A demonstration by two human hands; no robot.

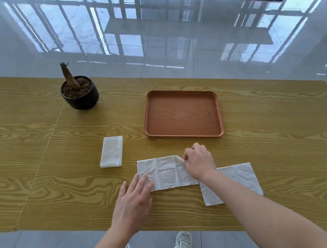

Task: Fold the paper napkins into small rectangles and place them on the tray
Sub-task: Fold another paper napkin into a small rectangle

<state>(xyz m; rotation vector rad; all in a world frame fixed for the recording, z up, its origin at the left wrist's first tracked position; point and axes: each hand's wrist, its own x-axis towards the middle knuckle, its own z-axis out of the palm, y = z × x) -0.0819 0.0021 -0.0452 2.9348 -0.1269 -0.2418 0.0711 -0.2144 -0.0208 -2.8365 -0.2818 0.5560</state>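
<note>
A half-folded napkin [167,172] lies as a long strip on the wooden worktop [282,129], near its front edge and just in front of the brown tray [182,114], but apart from it. The left hand [133,199] rests flat on the strip's near left corner, its fingers [143,181] straight and slightly spread, gripping nothing. The right hand [201,162] is at the strip's far right corner, its fingers [188,158] curled and pinching that corner, which is turned up off the worktop. A second napkin [242,178] lies flat to the right, partly under the right forearm, its left edge meeting the strip's right end. A third napkin [111,152], already folded into a small rectangle, lies left of the strip, between it and a black pot [81,100] holding soil and a bare stump.
</note>
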